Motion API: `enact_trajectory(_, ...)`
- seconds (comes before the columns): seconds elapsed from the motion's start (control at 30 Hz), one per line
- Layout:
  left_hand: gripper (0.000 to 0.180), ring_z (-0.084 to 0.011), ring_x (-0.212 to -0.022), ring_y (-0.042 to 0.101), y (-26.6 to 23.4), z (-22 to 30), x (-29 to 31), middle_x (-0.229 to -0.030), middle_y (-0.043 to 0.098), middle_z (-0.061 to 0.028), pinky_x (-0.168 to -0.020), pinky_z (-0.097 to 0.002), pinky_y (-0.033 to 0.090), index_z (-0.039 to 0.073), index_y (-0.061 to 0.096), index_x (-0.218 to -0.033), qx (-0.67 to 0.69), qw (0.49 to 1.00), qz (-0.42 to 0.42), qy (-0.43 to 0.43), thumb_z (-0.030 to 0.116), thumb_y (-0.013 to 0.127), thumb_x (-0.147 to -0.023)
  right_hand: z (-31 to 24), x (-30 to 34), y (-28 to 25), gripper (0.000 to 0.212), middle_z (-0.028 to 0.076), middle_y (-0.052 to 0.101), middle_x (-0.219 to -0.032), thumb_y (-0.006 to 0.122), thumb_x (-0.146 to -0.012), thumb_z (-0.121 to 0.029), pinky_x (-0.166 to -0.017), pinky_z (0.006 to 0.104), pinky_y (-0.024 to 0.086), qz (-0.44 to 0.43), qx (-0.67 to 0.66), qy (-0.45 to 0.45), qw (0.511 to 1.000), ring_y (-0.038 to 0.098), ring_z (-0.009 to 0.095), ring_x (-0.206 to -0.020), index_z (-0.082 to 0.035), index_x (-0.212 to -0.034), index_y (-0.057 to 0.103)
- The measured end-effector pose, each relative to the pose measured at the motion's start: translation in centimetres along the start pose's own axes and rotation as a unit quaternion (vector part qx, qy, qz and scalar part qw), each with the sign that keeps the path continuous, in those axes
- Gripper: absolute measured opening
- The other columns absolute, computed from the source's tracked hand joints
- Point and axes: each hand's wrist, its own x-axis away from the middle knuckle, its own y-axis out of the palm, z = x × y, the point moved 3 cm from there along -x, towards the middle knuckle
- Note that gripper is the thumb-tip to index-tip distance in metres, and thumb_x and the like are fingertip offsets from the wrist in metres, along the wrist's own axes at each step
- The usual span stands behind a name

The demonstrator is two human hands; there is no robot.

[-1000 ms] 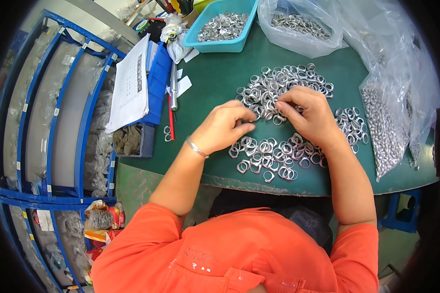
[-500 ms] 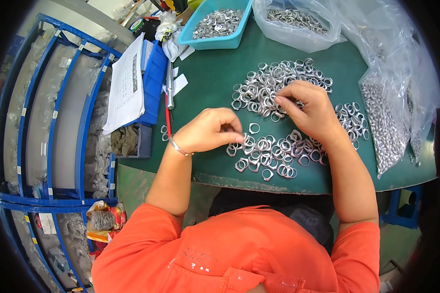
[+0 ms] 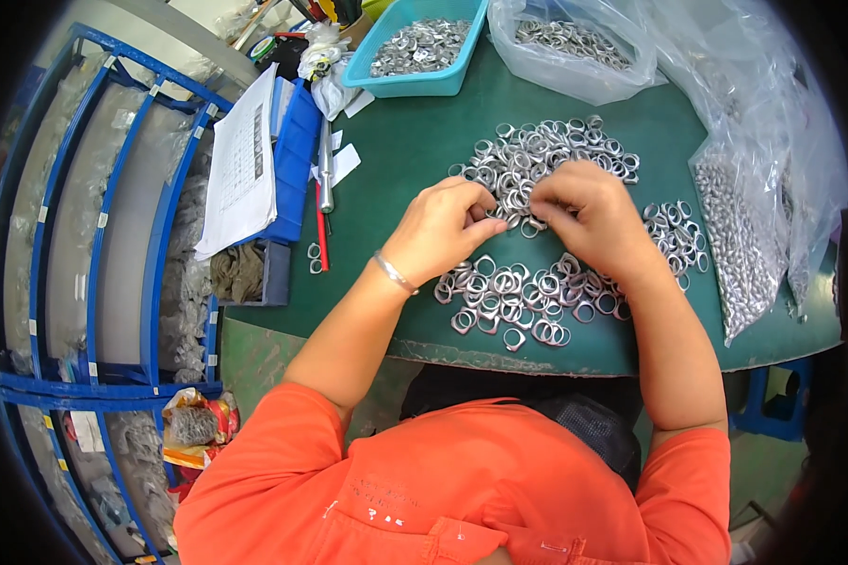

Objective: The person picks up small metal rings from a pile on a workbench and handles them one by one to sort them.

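Note:
Grey metal rings lie in a large heap [image 3: 518,155] on the green table, with a looser group of rings [image 3: 528,292] nearer me. My left hand [image 3: 443,226] reaches to the lower left edge of the heap. Its thumb and curled forefinger stand apart, and no ring shows clearly between them. Over the heap's lower right side is my right hand [image 3: 589,212], its fingers bent and brought together with the thumb. What those fingertips pinch is hidden against the rings. A third cluster of rings [image 3: 676,235] lies right of my right wrist.
At the back stand a turquoise basket [image 3: 419,83] of metal parts and an open clear bag [image 3: 575,80] of rings. A filled plastic bag [image 3: 740,245] lies right. Papers [image 3: 240,169] rest on a blue bin [image 3: 294,160] at left, beside a blue rack [image 3: 99,235].
My left hand has moved up and right, from the near group of rings to the edge of the large heap. My right hand stays over the heap, its fingers drawn in slightly.

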Motion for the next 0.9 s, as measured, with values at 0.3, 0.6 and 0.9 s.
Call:
enact_trajectory(0.3,0.009,-0.0130,-0.068,0.059,0.3,-2.5,-0.4,-0.079,0.062,-0.0051,-0.063,-0.0282,0.050,0.000,0.069,-0.087,0.029,0.999,0.036,-0.012,0.005,0.074,-0.081,-1.3,0.6,3.5,0.003,0.003,0.058,-0.086,0.066,-0.073,-0.009,-0.075,0.0374,0.043,-0.043,0.207,-0.130,0.969,0.056,0.023,-0.086,-0.010,-0.075,0.064)
enact_trajectory(0.6,0.010,-0.0109,-0.073,0.066,-0.2,-3.5,-0.1,-0.086,0.069,-0.0059,-0.064,-0.0239,0.053,-0.002,0.065,-0.099,0.304,0.940,-0.060,-0.146,0.004,0.064,-0.091,-2.1,0.6,3.2,0.013,0.001,0.058,-0.082,0.068,-0.072,-0.007,-0.073,0.0371,0.041,-0.088,0.196,-0.128,0.968,0.056,0.022,-0.082,-0.012,-0.083,0.071)
enact_trajectory(0.9,0.008,-0.0129,-0.075,0.064,-1.3,-3.7,1.0,-0.085,0.068,-0.0050,-0.068,-0.0285,0.052,0.002,0.073,-0.091,0.169,0.957,-0.232,0.036,0.004,0.069,-0.084,-2.7,0.7,4.1,0.011,-0.001,0.057,-0.084,0.064,-0.071,-0.009,-0.080,0.0375,0.040,-0.132,0.253,-0.151,0.947,0.056,0.019,-0.086,-0.014,-0.079,0.069)
